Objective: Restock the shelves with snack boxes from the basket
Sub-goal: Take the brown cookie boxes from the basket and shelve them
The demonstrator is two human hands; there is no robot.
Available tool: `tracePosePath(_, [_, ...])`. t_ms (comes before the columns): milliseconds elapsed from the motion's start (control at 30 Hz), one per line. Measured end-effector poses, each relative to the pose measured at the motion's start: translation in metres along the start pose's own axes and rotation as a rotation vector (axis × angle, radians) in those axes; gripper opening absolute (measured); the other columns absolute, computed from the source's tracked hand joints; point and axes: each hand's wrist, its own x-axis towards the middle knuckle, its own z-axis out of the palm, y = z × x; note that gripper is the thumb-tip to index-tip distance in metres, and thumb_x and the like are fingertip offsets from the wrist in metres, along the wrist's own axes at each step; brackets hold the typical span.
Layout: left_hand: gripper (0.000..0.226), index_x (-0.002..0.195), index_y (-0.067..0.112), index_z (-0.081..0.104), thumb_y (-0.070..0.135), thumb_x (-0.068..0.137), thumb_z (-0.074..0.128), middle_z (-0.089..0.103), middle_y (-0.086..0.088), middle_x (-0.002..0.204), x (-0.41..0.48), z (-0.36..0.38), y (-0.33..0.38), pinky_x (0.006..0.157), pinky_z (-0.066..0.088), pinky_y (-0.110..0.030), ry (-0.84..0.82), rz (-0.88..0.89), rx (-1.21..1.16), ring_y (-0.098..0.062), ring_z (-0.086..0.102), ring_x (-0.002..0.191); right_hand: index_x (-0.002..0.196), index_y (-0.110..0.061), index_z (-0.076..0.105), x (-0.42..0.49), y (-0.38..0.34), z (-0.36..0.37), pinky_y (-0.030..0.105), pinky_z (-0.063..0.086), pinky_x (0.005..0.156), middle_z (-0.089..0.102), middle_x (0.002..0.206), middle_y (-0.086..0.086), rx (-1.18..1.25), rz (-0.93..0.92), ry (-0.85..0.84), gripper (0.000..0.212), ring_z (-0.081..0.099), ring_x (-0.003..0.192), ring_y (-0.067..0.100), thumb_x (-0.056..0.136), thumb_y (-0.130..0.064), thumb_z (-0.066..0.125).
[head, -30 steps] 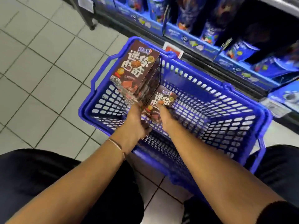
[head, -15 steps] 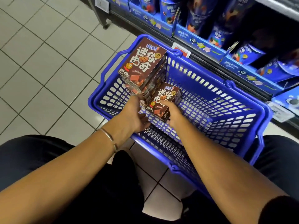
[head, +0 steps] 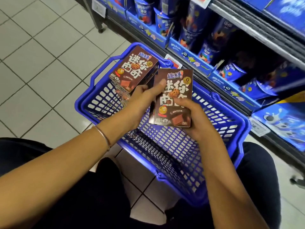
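Raised out of the basket [head: 77,104] since a second ago, snack box [head: 175,98] now gripped by right hand [head: 195,120] above its middle. Stack [head: 133,70] clutched in left hand [head: 142,98] over far-left corner. Shelf [head: 189,55] next, probably.

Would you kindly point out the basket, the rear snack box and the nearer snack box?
basket [head: 77,104]: head view, left rim.
rear snack box [head: 133,68]: head view, printed face.
nearer snack box [head: 175,90]: head view, printed face.
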Motion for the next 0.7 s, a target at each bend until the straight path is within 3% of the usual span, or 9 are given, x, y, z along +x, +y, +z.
tracePosePath(67, [0.073, 0.145, 0.008, 0.05, 0.049, 0.091, 0.077, 0.077, -0.007, 0.121, -0.006, 0.003, 0.001, 0.073, 0.065, -0.031, -0.122, 0.007, -0.101, -0.018, 0.08, 0.095, 0.091, -0.015, 0.079, -0.007, -0.008, 0.008, 0.036, 0.062, 0.071, 0.077, 0.093, 0.01, 0.005, -0.005, -0.052, 0.021, 0.075, 0.079, 0.024, 0.071, -0.02, 0.073])
tracePosePath(167, [0.067, 0.142, 0.007, 0.056, 0.047, 0.093, 0.075, 0.078, -0.012, 0.121, -0.013, 0.0, 0.007, 0.075, 0.064, -0.032, -0.195, 0.076, -0.208, -0.028, 0.079, 0.104, 0.085, -0.019, 0.082, -0.013, -0.012, 0.018, 0.04, 0.059, 0.081, 0.077, 0.096, 0.01, 0.0, 0.0, -0.102, 0.017, 0.074, 0.084, 0.024, 0.074, -0.023, 0.071])
tracePosePath(233, [0.067, 0.141, 0.004, 0.06, 0.051, 0.094, 0.071, 0.077, -0.014, 0.122, -0.019, -0.002, 0.011, 0.078, 0.064, -0.033, -0.228, 0.091, -0.23, -0.03, 0.078, 0.106, 0.095, -0.016, 0.081, -0.016, -0.012, 0.026, 0.04, 0.061, 0.08, 0.077, 0.1, 0.012, 0.029, 0.004, -0.118, 0.024, 0.074, 0.085, 0.024, 0.075, -0.023, 0.071])
tracePosePath(333, [0.056, 0.135, 0.006, 0.066, 0.048, 0.098, 0.065, 0.077, -0.014, 0.12, -0.028, -0.005, 0.011, 0.088, 0.063, -0.042, -0.284, 0.057, -0.314, -0.032, 0.076, 0.104, 0.125, -0.008, 0.066, -0.021, -0.01, 0.04, 0.038, 0.062, 0.073, 0.074, 0.108, 0.017, -0.004, -0.027, -0.097, 0.052, 0.074, 0.088, 0.027, 0.075, -0.023, 0.071])
tracePosePath(400, [0.039, 0.123, 0.01, 0.071, 0.041, 0.1, 0.065, 0.079, -0.011, 0.112, -0.03, -0.01, 0.011, 0.085, 0.064, -0.041, -0.311, 0.051, -0.352, -0.027, 0.078, 0.095, 0.138, -0.007, 0.056, -0.023, -0.008, 0.048, 0.045, 0.06, 0.085, 0.07, 0.122, 0.021, -0.044, -0.057, -0.078, 0.067, 0.071, 0.101, 0.033, 0.075, -0.024, 0.071])
tracePosePath(500, [0.028, 0.117, 0.01, 0.071, 0.031, 0.098, 0.07, 0.081, -0.011, 0.107, -0.034, -0.02, 0.018, 0.083, 0.065, -0.04, -0.297, 0.067, -0.36, -0.027, 0.079, 0.092, 0.144, -0.011, 0.051, -0.024, -0.007, 0.054, 0.051, 0.053, 0.101, 0.066, 0.132, 0.018, -0.016, -0.09, -0.105, 0.065, 0.065, 0.12, 0.036, 0.084, -0.033, 0.068])
tracePosePath(600, [0.038, 0.122, 0.008, 0.069, 0.032, 0.094, 0.074, 0.08, -0.013, 0.11, -0.041, -0.029, 0.031, 0.081, 0.064, -0.039, -0.25, 0.109, -0.354, -0.027, 0.08, 0.093, 0.138, -0.009, 0.058, -0.011, -0.009, 0.055, 0.053, 0.045, 0.11, 0.062, 0.138, 0.018, 0.16, -0.139, -0.151, 0.067, 0.059, 0.128, 0.036, 0.096, -0.06, 0.047])
tracePosePath(667, [0.036, 0.122, 0.007, 0.069, 0.033, 0.098, 0.07, 0.08, -0.014, 0.11, -0.044, -0.036, 0.039, 0.081, 0.064, -0.039, -0.212, 0.149, -0.381, -0.026, 0.08, 0.091, 0.134, -0.003, 0.06, 0.008, -0.005, 0.053, 0.051, 0.045, 0.108, 0.062, 0.136, 0.022, 0.273, -0.115, -0.026, 0.078, 0.06, 0.125, 0.039, 0.095, -0.069, 0.043])
tracePosePath(700, [0.033, 0.12, 0.006, 0.07, 0.032, 0.1, 0.067, 0.08, -0.014, 0.109, -0.046, -0.041, 0.042, 0.082, 0.064, -0.04, -0.186, 0.163, -0.417, -0.026, 0.079, 0.09, 0.129, -0.004, 0.062, 0.018, -0.001, 0.054, 0.044, 0.05, 0.099, 0.067, 0.127, 0.019, 0.247, -0.092, 0.059, 0.073, 0.065, 0.115, 0.034, 0.095, -0.067, 0.045])
